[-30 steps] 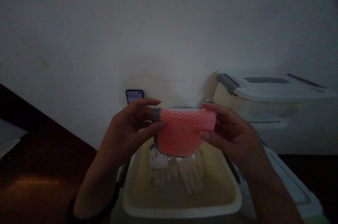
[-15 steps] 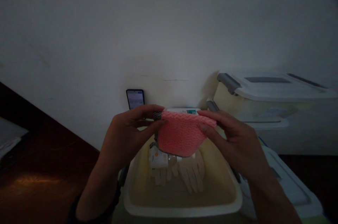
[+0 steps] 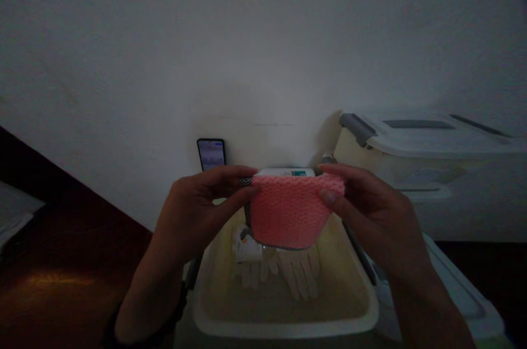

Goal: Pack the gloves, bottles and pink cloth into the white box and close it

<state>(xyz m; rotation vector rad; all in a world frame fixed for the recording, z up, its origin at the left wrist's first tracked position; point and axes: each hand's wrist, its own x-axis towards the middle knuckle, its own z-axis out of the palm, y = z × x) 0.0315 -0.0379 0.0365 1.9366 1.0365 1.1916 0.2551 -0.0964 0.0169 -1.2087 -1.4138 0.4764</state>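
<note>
A pink textured cloth point(image 3: 288, 212) with a grey checked edge is stretched between my two hands, its upper edge nearly level. My left hand point(image 3: 206, 203) pinches the upper left corner, thumb in front. At the upper right corner, my right hand point(image 3: 370, 212) pinches the cloth between thumb and fingers, bunching it slightly. Below the cloth is a cream plastic bin point(image 3: 284, 330), in which lie pale gloves point(image 3: 298, 277) and a small white box point(image 3: 248, 252). Part of the bin's contents is hidden behind the cloth.
A phone point(image 3: 212, 154) with a lit screen leans at the wall behind my left hand. A white item with a green label point(image 3: 298, 173) shows just above the cloth. To the right stands a lidded storage box point(image 3: 444, 140), with another pale lid point(image 3: 461, 294) lower down.
The cloth is pulled wider and flatter, and its upper edge is more level. My right hand has shifted a little to the right; my left hand keeps its pinch.
</note>
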